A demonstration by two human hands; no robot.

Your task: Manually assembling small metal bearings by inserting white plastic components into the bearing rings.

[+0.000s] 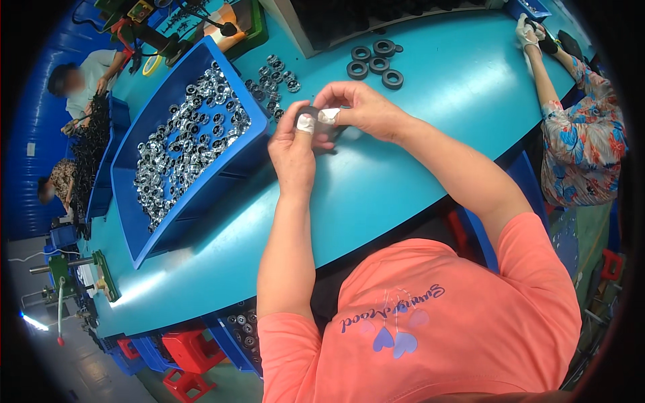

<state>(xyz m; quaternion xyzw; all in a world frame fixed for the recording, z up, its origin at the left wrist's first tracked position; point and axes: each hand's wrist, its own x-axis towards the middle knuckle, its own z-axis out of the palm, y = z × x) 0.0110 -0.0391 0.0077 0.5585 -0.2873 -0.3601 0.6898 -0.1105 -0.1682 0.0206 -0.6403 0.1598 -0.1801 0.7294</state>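
My left hand (294, 153) and my right hand (366, 109) meet above the table, both closed on a black ring (307, 110) mostly hidden by the fingers. White wrapping covers both thumb tips, which press close together on the ring. Whether a second part sits inside it, I cannot tell. Just beyond my left hand lies a loose group of small shiny hubs (274, 75), clear or silver with black centres. Farther out, several thick black rings (378, 65) lie flat in a cluster.
A large blue bin (195, 205) full of similar hubs stands left of my hands on the turquoise table (430, 87). A co-worker in a flowered top (581, 144) works at the right. Other people sit at the far left. A green-based tool (104, 275) stands at the table's left end.
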